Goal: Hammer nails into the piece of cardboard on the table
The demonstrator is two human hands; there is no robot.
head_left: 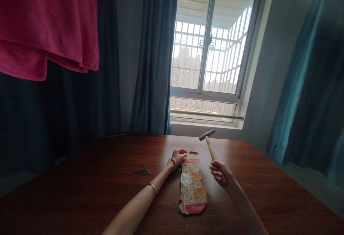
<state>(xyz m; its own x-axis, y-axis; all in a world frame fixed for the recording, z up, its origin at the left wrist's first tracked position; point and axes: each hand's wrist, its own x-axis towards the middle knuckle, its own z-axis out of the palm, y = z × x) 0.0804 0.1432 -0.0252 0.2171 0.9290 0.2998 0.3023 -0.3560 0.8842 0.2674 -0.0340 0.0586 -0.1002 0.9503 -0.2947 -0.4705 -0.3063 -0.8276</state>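
Note:
My right hand (219, 172) is wrapped round the wooden handle of a hammer (211, 149), its metal head raised above the table. At the far left edge of a long worn strip of cardboard (192, 181), my left hand (178, 156) is closed in a pinch. A thin nail (186, 154) shows at its fingertips, small and partly hidden. The cardboard lies flat, dotted with dark spots, with pink bands at both ends and a torn, stained middle. Left of my left forearm lies a loose pile of several long nails (142, 171).
Everything rests on a brown wooden table (102, 192). Behind it is a barred window (206, 48) with a blue curtain (156, 56) beside it. A pink cloth (53, 23) hangs at the upper left, and another blue curtain (301, 84) at the right.

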